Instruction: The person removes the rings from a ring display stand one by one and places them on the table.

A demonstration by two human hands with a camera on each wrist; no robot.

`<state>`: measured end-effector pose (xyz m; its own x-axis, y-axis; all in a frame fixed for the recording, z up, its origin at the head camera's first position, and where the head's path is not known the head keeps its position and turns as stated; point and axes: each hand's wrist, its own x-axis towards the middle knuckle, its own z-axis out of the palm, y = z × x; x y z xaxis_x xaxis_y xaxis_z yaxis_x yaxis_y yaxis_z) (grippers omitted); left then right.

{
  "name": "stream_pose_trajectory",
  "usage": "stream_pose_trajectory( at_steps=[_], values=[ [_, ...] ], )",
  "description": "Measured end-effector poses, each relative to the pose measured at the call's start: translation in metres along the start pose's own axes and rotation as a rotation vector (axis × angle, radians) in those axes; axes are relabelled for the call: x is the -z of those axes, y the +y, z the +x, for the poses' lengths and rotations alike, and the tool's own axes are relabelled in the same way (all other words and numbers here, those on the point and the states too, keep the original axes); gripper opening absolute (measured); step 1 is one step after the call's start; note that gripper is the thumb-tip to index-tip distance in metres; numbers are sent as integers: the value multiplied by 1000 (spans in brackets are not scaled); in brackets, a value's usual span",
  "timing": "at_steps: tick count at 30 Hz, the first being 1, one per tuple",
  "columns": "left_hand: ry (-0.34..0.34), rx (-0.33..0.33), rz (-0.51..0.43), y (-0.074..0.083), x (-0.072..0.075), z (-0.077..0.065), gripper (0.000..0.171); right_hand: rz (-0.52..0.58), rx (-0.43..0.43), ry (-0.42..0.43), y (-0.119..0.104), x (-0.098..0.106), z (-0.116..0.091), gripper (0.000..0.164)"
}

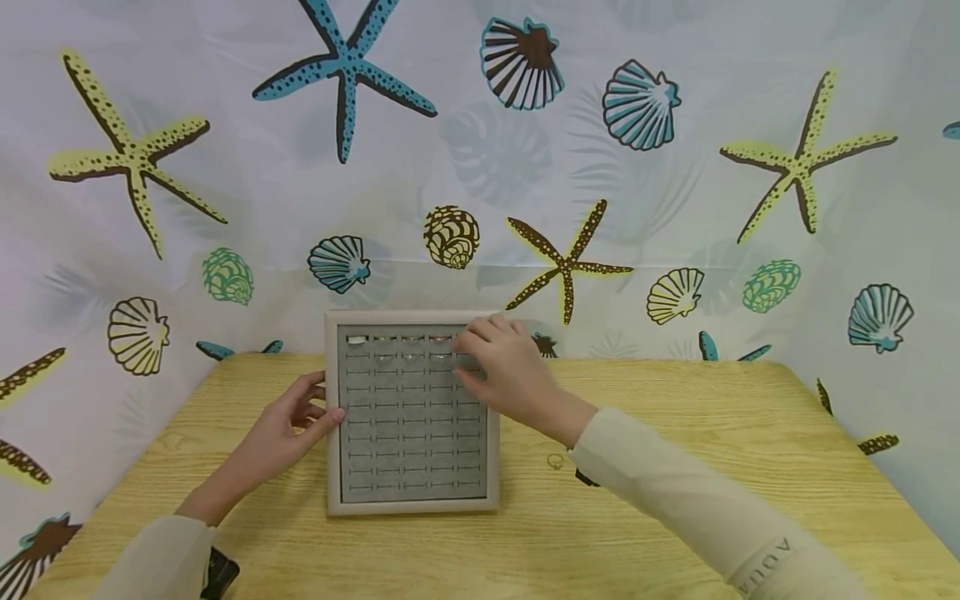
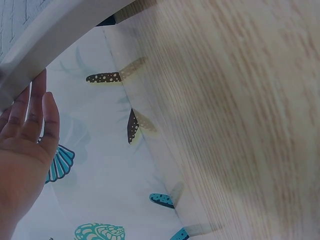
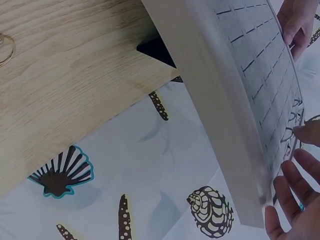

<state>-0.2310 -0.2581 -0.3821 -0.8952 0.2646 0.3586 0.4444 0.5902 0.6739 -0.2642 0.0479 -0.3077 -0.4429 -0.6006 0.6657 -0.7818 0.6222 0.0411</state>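
Observation:
A square ring display board, with a pale frame and grey slotted padding, leans upright on the table. Several rings sit in its upper slots. My left hand holds the frame's left side, thumb on the front edge and fingers behind it, as the left wrist view also shows from the back. At the board's upper right corner is my right hand. Its thumb and fingertips are spread apart beside the rings near the top edge, and the hand covers the slots there in the head view.
A thin gold-coloured ring lies on the wooden table, right of the board. Behind the board a dark support shows in the right wrist view. A white curtain printed with starfish and shells hangs around the table.

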Motion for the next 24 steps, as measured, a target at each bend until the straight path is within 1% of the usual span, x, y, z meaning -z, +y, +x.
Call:
stream_pose_trajectory(
  at_steps=[6, 15, 24],
  values=[
    [0, 3, 0, -1, 0, 0, 50, -42, -21, 10, -4, -8, 3, 17],
    [-4, 10, 14, 0, 0, 0, 52, -86, -45, 83, -8, -18, 6, 11],
    [-1, 10, 20, -2, -1, 0, 51, -89, -67, 136, -10, -24, 6, 4]
  ],
)
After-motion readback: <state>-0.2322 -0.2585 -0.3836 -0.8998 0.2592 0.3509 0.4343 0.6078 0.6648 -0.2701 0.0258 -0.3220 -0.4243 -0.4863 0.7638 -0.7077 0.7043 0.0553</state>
